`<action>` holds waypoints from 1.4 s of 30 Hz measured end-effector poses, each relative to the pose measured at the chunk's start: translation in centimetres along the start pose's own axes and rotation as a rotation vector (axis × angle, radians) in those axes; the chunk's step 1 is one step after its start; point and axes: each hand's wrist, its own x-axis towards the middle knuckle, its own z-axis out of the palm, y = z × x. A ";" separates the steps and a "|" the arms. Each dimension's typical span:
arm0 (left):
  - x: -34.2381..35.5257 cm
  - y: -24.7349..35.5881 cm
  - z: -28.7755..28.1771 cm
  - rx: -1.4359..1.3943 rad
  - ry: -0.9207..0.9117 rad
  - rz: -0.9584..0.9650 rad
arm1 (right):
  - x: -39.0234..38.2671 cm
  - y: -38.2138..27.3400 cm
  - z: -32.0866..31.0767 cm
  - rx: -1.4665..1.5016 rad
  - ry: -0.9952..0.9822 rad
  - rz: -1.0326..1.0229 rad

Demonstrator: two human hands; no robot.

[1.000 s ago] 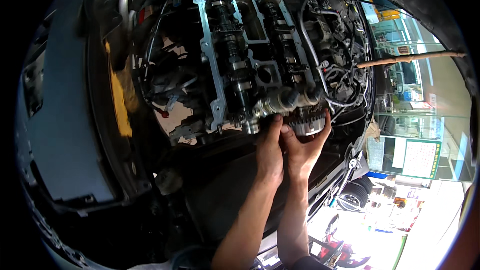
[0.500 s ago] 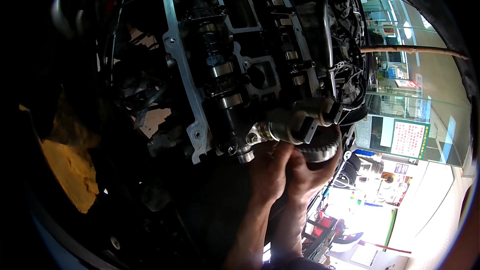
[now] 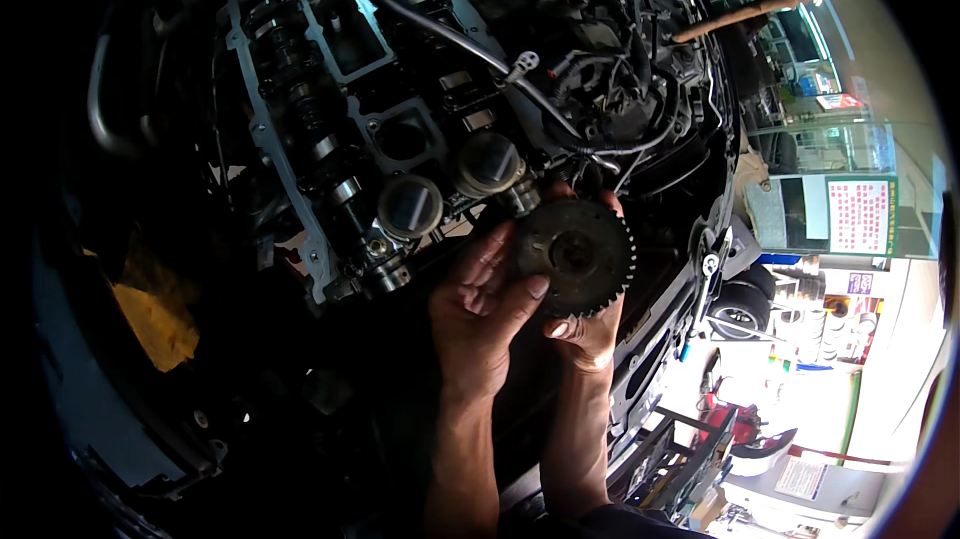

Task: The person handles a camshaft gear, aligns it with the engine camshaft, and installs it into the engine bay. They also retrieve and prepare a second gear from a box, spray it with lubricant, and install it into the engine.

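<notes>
A dark round camshaft sprocket (image 3: pixel 590 274), toothed along its rim, faces up between my hands just off the end of the engine. My left hand (image 3: pixel 484 304) grips its left edge, with the thumb on the flat face. On the lower and right side my right hand (image 3: pixel 592 334) holds it, thumb at the lower rim and fingers mostly hidden behind. Beyond the hands lies the open cylinder head (image 3: pixel 268 129) with camshafts (image 3: pixel 325 147) exposed. Two round metal-capped solenoids (image 3: pixel 410 207) stand at its near end, close to the sprocket.
A metal pipe (image 3: pixel 440 31) crosses over the engine, with hoses and wiring (image 3: pixel 610 69) to its right. The car's front crossmember (image 3: pixel 655 324) runs along the right. A yellow cloth-like piece (image 3: pixel 155 314) is at left. A wooden stick (image 3: pixel 770 7) reaches in at upper right.
The sprocket has turned from edge-on to showing its flat face. My view has shifted, so the engine sits further left and up. Both hands still hold the sprocket.
</notes>
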 end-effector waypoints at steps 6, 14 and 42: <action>0.0 0.5 0.4 0.013 -0.071 0.018 | 0.3 0.1 -0.3 0.229 -0.107 0.026; 0.3 0.2 0.0 -0.064 -0.071 -0.062 | 0.2 -0.1 0.0 0.170 0.004 0.078; 0.6 -0.9 -0.4 -0.199 0.046 -0.185 | 0.2 -0.9 1.0 -0.200 0.046 0.037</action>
